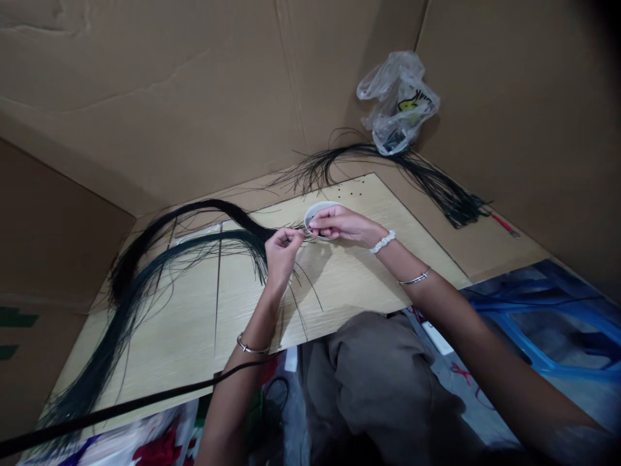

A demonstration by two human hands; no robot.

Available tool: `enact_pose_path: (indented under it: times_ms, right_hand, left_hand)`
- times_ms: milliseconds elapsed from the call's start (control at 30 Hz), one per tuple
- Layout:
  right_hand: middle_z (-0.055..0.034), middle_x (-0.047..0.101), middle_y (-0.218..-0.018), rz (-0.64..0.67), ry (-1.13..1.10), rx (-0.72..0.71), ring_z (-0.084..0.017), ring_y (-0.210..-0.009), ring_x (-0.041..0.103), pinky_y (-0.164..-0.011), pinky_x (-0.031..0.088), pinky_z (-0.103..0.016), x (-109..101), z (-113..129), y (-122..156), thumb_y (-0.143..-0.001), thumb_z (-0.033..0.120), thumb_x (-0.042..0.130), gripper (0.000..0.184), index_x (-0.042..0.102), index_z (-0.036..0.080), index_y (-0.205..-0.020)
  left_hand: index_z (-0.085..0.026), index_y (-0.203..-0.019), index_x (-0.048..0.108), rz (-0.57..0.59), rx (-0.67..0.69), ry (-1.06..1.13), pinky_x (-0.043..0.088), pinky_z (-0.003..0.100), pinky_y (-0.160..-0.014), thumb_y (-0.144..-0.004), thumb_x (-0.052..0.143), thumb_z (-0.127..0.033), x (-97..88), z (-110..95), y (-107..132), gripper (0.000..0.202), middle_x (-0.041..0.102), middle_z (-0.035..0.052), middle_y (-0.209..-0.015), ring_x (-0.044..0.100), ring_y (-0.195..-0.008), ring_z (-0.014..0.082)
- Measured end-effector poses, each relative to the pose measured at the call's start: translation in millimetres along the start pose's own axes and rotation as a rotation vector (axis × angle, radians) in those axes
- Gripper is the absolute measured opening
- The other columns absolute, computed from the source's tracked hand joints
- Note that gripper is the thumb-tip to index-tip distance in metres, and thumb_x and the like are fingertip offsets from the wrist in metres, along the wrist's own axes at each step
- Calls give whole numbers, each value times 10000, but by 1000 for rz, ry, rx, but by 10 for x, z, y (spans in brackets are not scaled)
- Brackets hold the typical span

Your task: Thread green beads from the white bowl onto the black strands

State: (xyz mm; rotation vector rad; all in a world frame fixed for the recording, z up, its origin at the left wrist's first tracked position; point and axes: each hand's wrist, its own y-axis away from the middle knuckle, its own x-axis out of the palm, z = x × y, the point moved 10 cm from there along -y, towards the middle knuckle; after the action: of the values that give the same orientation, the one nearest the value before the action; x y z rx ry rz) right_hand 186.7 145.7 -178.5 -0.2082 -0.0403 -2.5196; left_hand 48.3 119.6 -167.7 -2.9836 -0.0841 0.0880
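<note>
My left hand [283,254] is closed in a pinch at the right end of the long dark strands, with loose ends fanning out around the fingers. Two thick bundles of these thin strands, one black [194,206] and one dark green [189,242], curve leftward over the board from near that hand. My right hand [339,223] is pinched shut just right of the left one, over a small white dish [319,208]. What lies between its fingertips is too small to make out. The hand hides most of the dish and its contents.
A pale board [361,278] covers the tabletop, with cardboard walls [204,84] behind. Several dark specks lie beyond the dish. Another dark strand bundle [431,188], a clear plastic bag [400,107] and a red-handled tool [504,224] are at the back right. A blue plastic frame [521,336] is below right.
</note>
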Motion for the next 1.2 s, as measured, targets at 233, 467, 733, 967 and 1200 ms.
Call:
enact_pose_path:
  times_ms: [233, 467, 733, 967, 1200]
  right_hand:
    - [20, 589, -657, 12, -64, 45, -28, -503, 390, -390, 255, -156, 25, -28, 5, -813, 332, 770, 271, 616, 111, -842]
    - [-18, 628, -720, -24, -105, 50, -12, -500, 412, -369, 240, -121, 14, -31, 14, -780, 308, 793, 275, 646, 78, -815]
    - [10, 573, -639, -19, -64, 72, -11, -463, 374, -366, 259, -119, 25, -61, 0, -807, 315, 773, 259, 659, 82, -817]
    - [-17, 602, -682, -61, 20, 13, -32, -509, 419, -387, 276, -130, 62, -38, -10, -813, 347, 762, 255, 682, 105, -833]
    - [-30, 630, -739, -62, 95, -37, -30, -507, 400, -410, 282, -152, 73, 41, 24, -848, 396, 727, 283, 682, 117, -848]
  left_hand:
    - [-156, -712, 684, -12, -1, -17, 381, 205, -526, -729, 732, -311, -10, 5, -2, 164, 665, 23, -715, 532, -598, 100]
    - [-158, -726, 690, -6, 17, -1, 395, 205, -545, -744, 711, -294, -9, 1, -8, 139, 665, 20, -720, 545, -611, 100]
    - [-160, -710, 670, -7, 51, -28, 412, 216, -574, -754, 719, -305, -11, -13, -12, 159, 669, 18, -721, 536, -608, 100]
    - [-162, -697, 652, 21, 106, -78, 401, 220, -572, -784, 708, -320, 32, -131, 34, 189, 627, -2, -664, 502, -585, 97]
    - [-166, -728, 646, 15, 48, -87, 356, 212, -533, -809, 709, -401, 12, -41, 21, 257, 554, -20, -635, 448, -561, 91]
